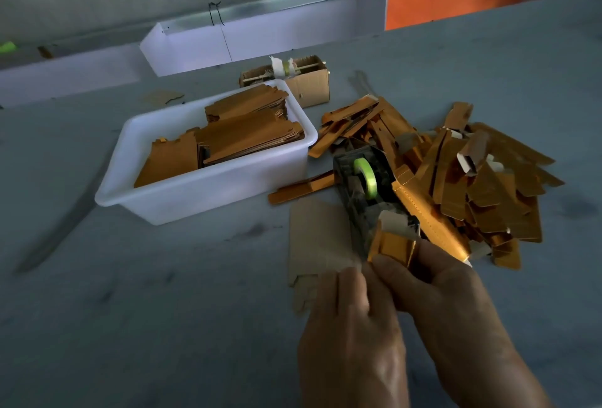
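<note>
A small folded gold-foil card (392,249), at six o'clock of the tape dispenser (365,186) above the tabletop (163,293), is pinched at its near edge by the left hand (351,326) and right hand (456,316); it looks light, thin, slick and easily creased, so is best held by its edges.

Both hands meet low and right of centre in my view, forearms entering from the bottom edge. Right hand (456,306): back up, thumb and forefinger pinching a folded gold card piece (394,248) at its near edge. Left hand (351,326): back toward camera, fingers curled, tips against the right thumb; its grip is hidden.
</note>
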Demonstrator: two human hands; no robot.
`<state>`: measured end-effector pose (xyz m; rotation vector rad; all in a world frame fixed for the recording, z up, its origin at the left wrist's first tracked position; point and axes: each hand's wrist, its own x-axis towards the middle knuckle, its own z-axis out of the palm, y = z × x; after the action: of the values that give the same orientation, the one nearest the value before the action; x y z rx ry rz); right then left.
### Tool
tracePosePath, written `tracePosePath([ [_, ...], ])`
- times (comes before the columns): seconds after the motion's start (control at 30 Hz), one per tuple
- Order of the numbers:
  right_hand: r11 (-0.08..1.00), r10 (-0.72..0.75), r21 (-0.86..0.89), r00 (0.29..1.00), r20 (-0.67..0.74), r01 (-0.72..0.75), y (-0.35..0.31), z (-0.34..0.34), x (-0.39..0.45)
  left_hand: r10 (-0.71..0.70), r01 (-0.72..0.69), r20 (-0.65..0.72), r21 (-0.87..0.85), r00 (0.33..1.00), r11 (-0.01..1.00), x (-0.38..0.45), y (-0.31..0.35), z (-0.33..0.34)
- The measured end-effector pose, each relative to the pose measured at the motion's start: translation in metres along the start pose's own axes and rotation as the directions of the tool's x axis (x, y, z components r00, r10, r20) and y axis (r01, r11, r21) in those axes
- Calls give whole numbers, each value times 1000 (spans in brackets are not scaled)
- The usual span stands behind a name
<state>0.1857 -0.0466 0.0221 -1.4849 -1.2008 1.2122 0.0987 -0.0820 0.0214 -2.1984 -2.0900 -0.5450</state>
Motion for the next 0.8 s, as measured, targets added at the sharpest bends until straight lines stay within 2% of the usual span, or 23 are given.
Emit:
tracePosePath([
  [0.07,1000,21,18,1000,22,-22,2,-1,2,-6,-2,-59,-144,998,990,-3,-10,4],
  [0.1,999,26,38,999,37,-28,3,-2,3,-64,41,-68,-296,996,954,-4,-14,5],
  [0.13,997,33,62,998,57,-37,4,-2,3,-169,130,-34,-494,985,860,-2,-19,4],
  [0.17,994,42,93,996,83,-50,4,-2,3,-287,270,88,-668,954,693,1,-25,4],
  [0.2,989,48,131,992,114,-63,4,-3,3,-335,416,276,-770,901,483,4,-30,4],
  [0.23,984,48,161,988,150,-72,3,-3,3,-304,521,437,-797,846,305,7,-35,1],
  [0.27,981,44,177,982,185,-77,1,-4,1,-246,579,529,-784,812,224,8,-40,-3],
  [0.3,982,33,178,978,207,-71,-2,-5,1,-222,592,552,-781,803,199,10,-43,-4],
  [0.37,991,-30,134,982,187,4,-6,-9,1,-275,570,522,-811,807,131,13,-47,-3],
  [0.47,967,-226,-141,970,-89,212,-9,-26,15,-385,547,516,-836,765,-32,17,-49,-3],
  [0.53,911,-326,-320,928,-180,258,-14,-39,27,-416,520,499,-851,760,-70,20,-51,-2],
  [0.63,819,-362,-508,927,-98,266,-17,-44,43,-412,501,485,-862,771,-77,26,-46,-3],
  [0.73,750,-277,-624,961,5,219,-19,-38,51,-388,489,486,-867,783,-100,33,-34,-2],
  [0.8,739,-214,-649,976,27,180,-19,-33,53,-378,478,467,-875,799,-70,37,-29,0],
])
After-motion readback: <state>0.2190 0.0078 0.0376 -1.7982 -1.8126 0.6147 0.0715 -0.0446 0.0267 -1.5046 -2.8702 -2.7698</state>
